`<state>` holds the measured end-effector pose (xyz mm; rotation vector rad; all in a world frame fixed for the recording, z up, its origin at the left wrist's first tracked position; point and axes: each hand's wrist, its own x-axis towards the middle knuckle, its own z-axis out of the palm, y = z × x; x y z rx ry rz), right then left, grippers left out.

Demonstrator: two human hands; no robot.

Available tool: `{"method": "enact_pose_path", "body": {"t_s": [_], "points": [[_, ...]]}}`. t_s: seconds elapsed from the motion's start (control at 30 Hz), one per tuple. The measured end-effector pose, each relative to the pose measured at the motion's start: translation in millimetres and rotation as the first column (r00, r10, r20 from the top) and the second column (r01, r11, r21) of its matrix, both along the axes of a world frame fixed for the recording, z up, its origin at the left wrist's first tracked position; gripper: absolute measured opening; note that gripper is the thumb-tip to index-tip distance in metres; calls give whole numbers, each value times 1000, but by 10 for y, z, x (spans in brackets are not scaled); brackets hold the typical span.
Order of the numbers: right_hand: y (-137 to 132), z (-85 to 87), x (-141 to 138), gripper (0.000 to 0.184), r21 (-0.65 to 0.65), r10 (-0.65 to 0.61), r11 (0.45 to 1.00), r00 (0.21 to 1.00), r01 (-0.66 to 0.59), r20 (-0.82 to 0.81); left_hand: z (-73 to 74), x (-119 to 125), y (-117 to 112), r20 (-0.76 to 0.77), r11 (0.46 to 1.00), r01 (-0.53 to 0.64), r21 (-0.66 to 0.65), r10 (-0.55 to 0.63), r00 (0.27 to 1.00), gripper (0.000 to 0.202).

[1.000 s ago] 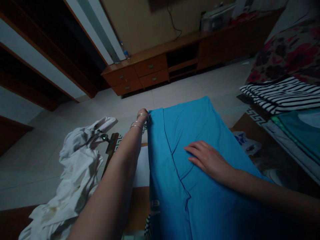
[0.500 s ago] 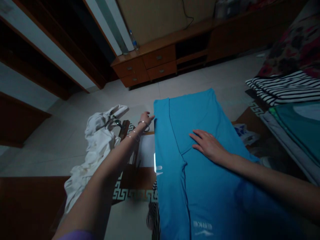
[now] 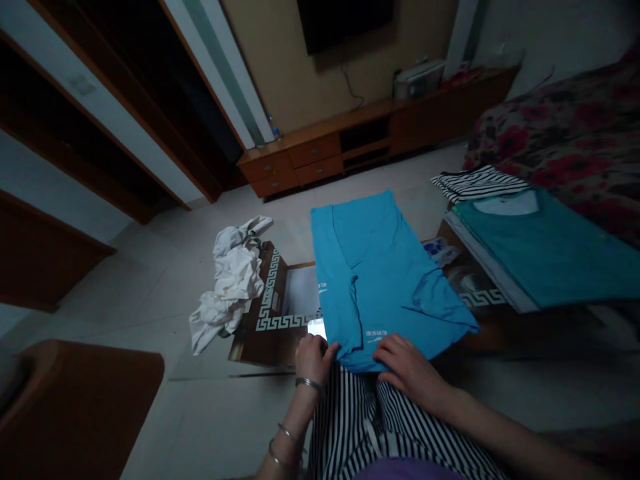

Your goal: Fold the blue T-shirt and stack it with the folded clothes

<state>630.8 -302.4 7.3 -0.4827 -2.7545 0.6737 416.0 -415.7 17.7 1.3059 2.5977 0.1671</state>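
Looking down on a pale tiled floor, with a floral bedspread filling the far right and a long wooden cabinet against the far wall. Lying flat on the right, near the bedspread: a teal shirt, with a folded striped top just beyond it. Spread in the middle over a low patterned table: a blue shirt, left side folded in, white lettering by the near hem. Draped nearest of all, under that hem: striped cloth. Heaped at the table's left edge: crumpled white clothes. Pinching the blue shirt's near left corner with curled fingers: left hand, bracelets on the wrist. Resting on the near hem just to the right: right hand, fingers bent; cannot tell whether gripping or only pressing.
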Motion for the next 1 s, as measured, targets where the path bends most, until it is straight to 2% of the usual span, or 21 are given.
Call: {"method": "enact_pose_path", "body": {"t_s": [0.1, 0.17, 0.33, 0.5, 0.63, 0.7, 0.73, 0.77, 0.8, 0.87, 0.93, 0.97, 1.0], "points": [[-173, -89, -32, 18, 131, -75, 989, 996, 69, 42, 29, 169, 25, -96, 997, 13, -71, -20, 995, 21], [-183, -92, -47, 13, 152, -87, 985, 995, 79, 50, 63, 182, 3, -82, 996, -1, -89, -6, 997, 18], [-188, -39, -41, 14, 112, -23, 994, 996, 13, 88, 157, 60, -146, 31, 991, -99, -92, 102, 994, 22], [-274, -131, -21, 13, 132, -29, 991, 994, 14, 110, 136, 27, -207, 46, 990, -36, -136, 43, 998, 21], [-236, -139, 108, 15, 23, -4, 1000, 999, 3, 41, 150, 27, -226, 32, 987, -14, -160, 20, 999, 20], [-116, -100, 252, 17, -48, -105, 994, 994, 103, -35, 192, 15, -202, -53, 995, 6, -98, -11, 999, 23], [-26, -79, 344, 16, -71, -214, 975, 975, 209, -64, 214, 20, -165, -106, 999, 32, -35, -35, 994, 25], [79, -60, 444, 17, -77, -350, 936, 934, 344, -77, 232, 39, -104, -150, 996, 73, 43, -66, 986, 27], [196, -45, 548, 18, -64, -495, 869, 866, 491, -71, 243, 81, -18, -173, 984, 125, 128, -102, 980, 28], [435, -36, 745, 23, 19, -743, 668, 669, 744, -16, 241, 250, 224, -153, 925, 245, 290, -208, 966, 31], [639, -51, 893, 30, 122, -881, 473, 470, 873, 54, 209, 532, 531, -109, 835, 367, 409, -355, 929, 33], [717, -66, 942, 32, 154, -910, 414, 406, 897, 82, 185, 702, 691, -91, 792, 424, 440, -430, 898, 35], [777, -83, 975, 32, 166, -921, 388, 375, 907, 103, 157, 882, 846, -75, 753, 476, 454, -500, 863, 38]]}}
